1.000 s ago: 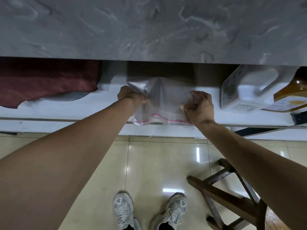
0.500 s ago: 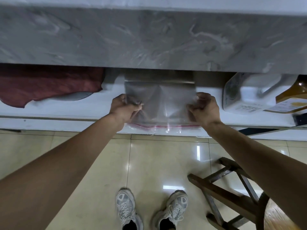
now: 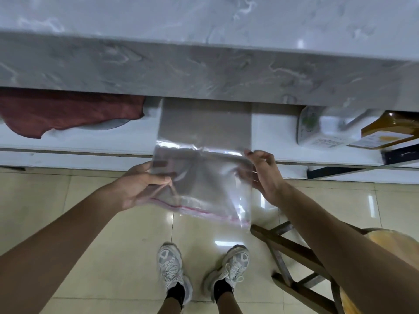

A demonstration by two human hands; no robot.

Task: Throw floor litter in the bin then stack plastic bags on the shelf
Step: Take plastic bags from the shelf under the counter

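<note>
Fingers of the left hand [image 3: 138, 185] lie under the left edge of a clear bag [image 3: 204, 184], with the thumb pressed down on top, so that edge is pinched between thumb and fingers. Fingers of the right hand [image 3: 264, 173] are loosely bent along the bag's right edge; the fingertips touch the upper right corner, but whether they truly pinch the film cannot be told through the glare.

Head view: the bag hangs in the air between the two hands, in front of the shelf [image 3: 86, 143] and above the tiled floor [image 3: 113, 234]. Its red zip strip [image 3: 199, 211] runs along the near, lower edge, slanting down toward the right. The far edge of the bag reaches just over the shelf's front lip. Behind it on the shelf lies a flat grey stack of bags [image 3: 205, 123], its back end hidden under the marble counter [image 3: 204, 71].

On the shelf to the left sits a dark red cloth [image 3: 68, 112]. To the right stand a white jug [image 3: 328, 130] and, touching it, an amber bottle [image 3: 390, 134]. A wooden stool [image 3: 294, 257] stands by the right arm. Two grey sneakers [image 3: 172, 268] are planted on the floor below the bag.
</note>
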